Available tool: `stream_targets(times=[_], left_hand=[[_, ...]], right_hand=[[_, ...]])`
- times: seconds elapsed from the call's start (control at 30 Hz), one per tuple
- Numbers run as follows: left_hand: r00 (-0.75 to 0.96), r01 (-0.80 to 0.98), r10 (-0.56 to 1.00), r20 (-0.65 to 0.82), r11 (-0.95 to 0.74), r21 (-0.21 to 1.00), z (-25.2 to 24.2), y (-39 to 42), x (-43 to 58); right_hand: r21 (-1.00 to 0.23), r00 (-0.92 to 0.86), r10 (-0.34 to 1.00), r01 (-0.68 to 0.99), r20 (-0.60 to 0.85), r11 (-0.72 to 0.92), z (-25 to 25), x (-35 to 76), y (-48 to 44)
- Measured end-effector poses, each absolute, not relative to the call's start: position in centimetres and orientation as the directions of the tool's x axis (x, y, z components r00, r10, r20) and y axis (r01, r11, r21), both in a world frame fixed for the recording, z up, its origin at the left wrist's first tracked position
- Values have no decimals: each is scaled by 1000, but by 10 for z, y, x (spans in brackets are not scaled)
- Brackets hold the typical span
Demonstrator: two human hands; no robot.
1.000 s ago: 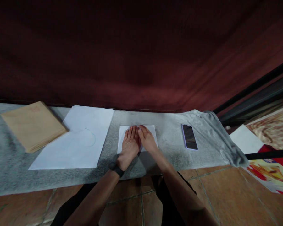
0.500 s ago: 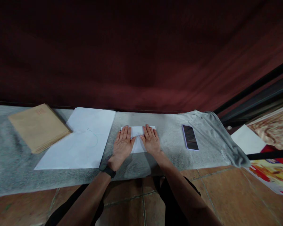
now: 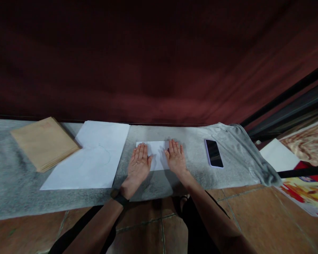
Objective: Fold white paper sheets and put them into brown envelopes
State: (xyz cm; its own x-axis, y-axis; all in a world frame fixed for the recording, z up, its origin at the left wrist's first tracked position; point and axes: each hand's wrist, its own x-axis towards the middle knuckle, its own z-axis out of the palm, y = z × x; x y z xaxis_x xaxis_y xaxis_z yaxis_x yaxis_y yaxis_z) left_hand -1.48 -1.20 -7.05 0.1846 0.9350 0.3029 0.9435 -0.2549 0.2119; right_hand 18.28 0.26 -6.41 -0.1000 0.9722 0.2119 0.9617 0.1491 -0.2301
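A small white sheet of paper (image 3: 158, 155), which looks folded, lies flat on a grey cloth in front of me. My left hand (image 3: 139, 162) rests palm down over its left side, fingers stretched out and pointing away from me. Over the right edge lies my right hand (image 3: 176, 158), also flat with straight fingers. The middle of the paper shows between the two hands; its left and right edges are partly covered.
Grey cloth (image 3: 185, 132) covers the long surface. To the left, brown envelopes (image 3: 45, 141) overlap larger white sheets (image 3: 95, 162). A phone (image 3: 214, 153) lies to the right. Behind hangs a dark red curtain (image 3: 159, 88); a black bar (image 3: 302, 171) juts in at the right.
My right hand has slid to the right, away from my left hand, so more of the paper shows between them. My left hand has hardly moved.
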Motion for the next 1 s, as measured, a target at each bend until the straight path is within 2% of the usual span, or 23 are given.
stream_targets(times=[0.13, 0.27, 0.73, 1.0], left_hand=[[331, 894, 900, 283, -395, 211, -72, -29, 9], [379, 874, 877, 296, -444, 195, -75, -36, 15], [323, 915, 922, 212, -362, 178, -70, -36, -3], [261, 921, 941, 216, -310, 236, -68, -37, -17]], right_hand=[[-276, -218, 964, 927, 154, 253, -61, 161, -3], [-299, -277, 953, 905, 125, 303, -64, 152, -8], [-168, -262, 939, 938, 225, 302, -79, 175, -14], [-133, -225, 939, 955, 261, 266, -80, 192, -13]])
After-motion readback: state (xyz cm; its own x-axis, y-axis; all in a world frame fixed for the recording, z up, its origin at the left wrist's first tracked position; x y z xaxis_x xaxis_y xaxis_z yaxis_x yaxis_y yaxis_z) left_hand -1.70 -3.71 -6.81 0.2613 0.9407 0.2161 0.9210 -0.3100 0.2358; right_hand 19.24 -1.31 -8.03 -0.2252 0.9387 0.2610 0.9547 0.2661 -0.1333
